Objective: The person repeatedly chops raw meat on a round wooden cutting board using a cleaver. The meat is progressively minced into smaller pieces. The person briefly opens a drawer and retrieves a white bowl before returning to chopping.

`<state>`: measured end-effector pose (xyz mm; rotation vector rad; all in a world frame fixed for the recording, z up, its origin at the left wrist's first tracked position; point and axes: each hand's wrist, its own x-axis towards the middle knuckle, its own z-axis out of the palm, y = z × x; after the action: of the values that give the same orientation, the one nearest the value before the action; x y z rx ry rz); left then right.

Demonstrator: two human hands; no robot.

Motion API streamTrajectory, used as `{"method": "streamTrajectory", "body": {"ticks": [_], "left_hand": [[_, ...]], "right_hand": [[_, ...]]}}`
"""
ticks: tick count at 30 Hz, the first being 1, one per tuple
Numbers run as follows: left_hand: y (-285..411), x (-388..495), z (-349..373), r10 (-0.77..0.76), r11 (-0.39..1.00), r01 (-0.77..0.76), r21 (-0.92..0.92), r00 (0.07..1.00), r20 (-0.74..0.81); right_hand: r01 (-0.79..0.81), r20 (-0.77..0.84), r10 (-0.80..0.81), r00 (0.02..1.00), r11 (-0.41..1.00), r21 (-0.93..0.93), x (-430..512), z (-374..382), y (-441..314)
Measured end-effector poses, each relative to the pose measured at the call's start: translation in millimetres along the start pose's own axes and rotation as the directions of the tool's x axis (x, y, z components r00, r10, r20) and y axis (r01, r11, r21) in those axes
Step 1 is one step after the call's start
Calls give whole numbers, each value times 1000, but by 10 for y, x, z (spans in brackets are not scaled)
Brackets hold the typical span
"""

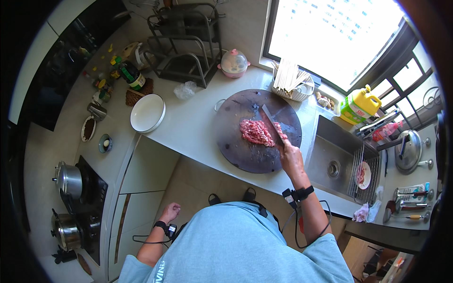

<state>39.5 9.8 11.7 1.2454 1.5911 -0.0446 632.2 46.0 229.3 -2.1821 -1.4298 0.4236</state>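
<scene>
My right hand (292,159) is closed around the handle of a cleaver (271,122), whose blade stands on edge over the round dark cutting board (233,155). Left of the blade lies a mound of minced raw meat (255,132); a smaller strip of it shows on the blade's right side. Down at my left side hangs my left hand (171,212), holding nothing, with its fingers loosely curled, away from the counter. A white enamel basin (148,113) stands on the counter left of the board.
A steel sink (327,155) lies right of the board, with a plate of raw meat (363,175) on its rack. Behind the board are a basket of chopsticks (293,90) and a pink egg cooker (234,63). Pots (69,180) stand on the hob at left.
</scene>
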Motion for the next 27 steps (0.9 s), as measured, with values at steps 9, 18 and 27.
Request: {"method": "streamTrajectory", "body": {"ticks": [9,18,27], "left_hand": [[-40,-55,-31,-61,998,61,24,998,18],[-7,-3,-39,-34,999,33,30,999,23],[9,62,-29,-18,1000,18,12,1000,19]], "right_hand": [[-44,89,68,994,969,-244,-8,-65,19],[-43,9,45,999,990,-133,37,-179,144],[-73,-151,68,986,997,-28,99,-169,231]]}}
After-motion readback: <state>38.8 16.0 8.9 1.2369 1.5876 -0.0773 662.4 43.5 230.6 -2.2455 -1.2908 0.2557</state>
